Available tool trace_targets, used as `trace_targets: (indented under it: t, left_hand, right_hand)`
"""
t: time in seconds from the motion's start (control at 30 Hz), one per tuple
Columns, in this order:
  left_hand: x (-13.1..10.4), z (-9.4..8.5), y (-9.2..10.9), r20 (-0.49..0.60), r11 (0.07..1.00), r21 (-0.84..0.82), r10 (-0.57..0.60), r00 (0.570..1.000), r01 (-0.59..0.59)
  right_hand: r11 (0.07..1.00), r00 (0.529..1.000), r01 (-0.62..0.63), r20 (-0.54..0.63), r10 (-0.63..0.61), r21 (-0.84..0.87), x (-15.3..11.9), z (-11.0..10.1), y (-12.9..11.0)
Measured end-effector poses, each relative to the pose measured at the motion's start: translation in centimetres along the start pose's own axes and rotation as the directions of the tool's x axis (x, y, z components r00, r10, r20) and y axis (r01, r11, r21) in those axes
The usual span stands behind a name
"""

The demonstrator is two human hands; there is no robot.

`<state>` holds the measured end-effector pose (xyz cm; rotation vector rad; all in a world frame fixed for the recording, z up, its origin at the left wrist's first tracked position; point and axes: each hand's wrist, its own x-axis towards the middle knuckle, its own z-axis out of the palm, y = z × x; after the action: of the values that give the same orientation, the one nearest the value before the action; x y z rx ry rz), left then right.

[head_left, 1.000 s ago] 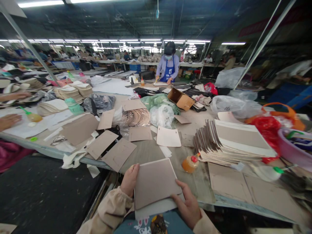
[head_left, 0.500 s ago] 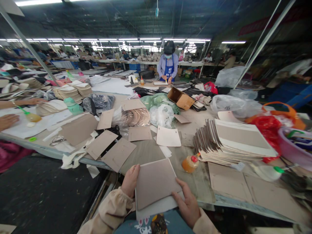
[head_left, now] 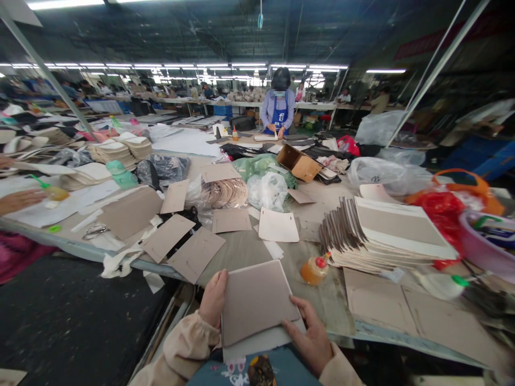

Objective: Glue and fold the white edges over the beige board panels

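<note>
A grey-brown board [head_left: 259, 303] lies over a white sheet [head_left: 261, 343], held together over my lap at the table's front edge. My left hand [head_left: 214, 299] is closed on their left edge. On the right side, my right hand [head_left: 309, 332] grips both, its thumb on the lower right part of the board. The white sheet shows below the board and as a thin strip along its top. Just beyond my right hand stands a bottle of amber liquid [head_left: 314, 270] with a red cap.
A fanned stack of boards and white sheets [head_left: 402, 225] stands at the right. Loose grey-brown boards [head_left: 196, 254] lie front left, near scissors [head_left: 95, 231]. A cardboard box [head_left: 298, 162] sits farther back. A person's hand [head_left: 22, 201] is by a glue bottle [head_left: 56, 193] at the left.
The board and sheet have shifted slightly left in my hands. At the left, the other person's hand has moved right, towards the glue bottle, and a pale curved piece now lies near it.
</note>
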<state>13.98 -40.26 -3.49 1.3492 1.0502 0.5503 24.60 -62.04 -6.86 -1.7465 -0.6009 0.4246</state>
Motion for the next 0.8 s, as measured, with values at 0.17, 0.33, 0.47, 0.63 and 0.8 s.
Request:
trace_targets:
  t: [0.17, 0.33, 0.47, 0.63, 0.8]
  left_hand:
    - [0.2, -0.3, -0.6, 0.075, 1.000, -0.011, 0.007, 0.997, -0.007]
    - [0.3, -0.4, -0.8, 0.077, 1.000, -0.018, 0.022, 0.997, -0.021]
    - [0.2, -0.4, -0.7, 0.078, 0.999, -0.031, 0.016, 0.997, -0.014]
    - [0.2, -0.3, -0.7, 0.089, 0.998, -0.067, -0.007, 0.996, 0.014]
    - [0.3, -0.1, -0.6, 0.085, 0.995, -0.094, -0.024, 0.996, 0.032]
  right_hand:
    - [1.000, 1.000, -0.007, -0.017, 0.007, 0.019, -0.1, 0.3, 0.4]
    - [1.000, 1.000, 0.011, 0.000, -0.011, -0.011, 0.1, -0.1, 0.6]
    - [0.998, 0.992, 0.051, 0.110, -0.055, 0.034, 0.4, -0.6, 0.4]
    - [0.995, 0.993, 0.034, 0.111, -0.044, 0.093, 0.7, -0.6, 0.9]
    - [0.993, 0.998, 0.004, 0.063, -0.012, 0.115, 0.9, -0.2, 1.1]
